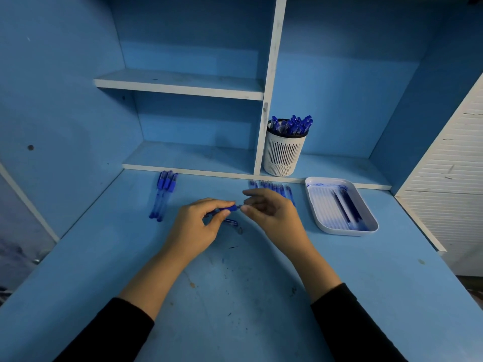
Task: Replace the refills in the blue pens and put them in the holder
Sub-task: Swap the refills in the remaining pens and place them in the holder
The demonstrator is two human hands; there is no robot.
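Head view: the left hand point(198, 226) has its fingers curled round a blue pen point(230, 207), holding it just above the counter point(235, 283), with the pen pointing right. The right hand point(271, 212) meets it there, thumb and forefinger pinched together on the pen's right end; what exactly sits between them is too small to tell. A small blue part point(231, 222) lies on the counter just below the left hand's fingers. Three pens point(164, 194) lie side by side to the far left. A row of refills point(274, 189) lies just beyond the right hand, partly hidden by it. To the right sits a white tray point(324, 202), ink-smeared, with a few dark refills point(347, 207) in it. On the low shelf point(188, 158) at the far side stands a white holder point(283, 152), full of blue pens point(292, 125).
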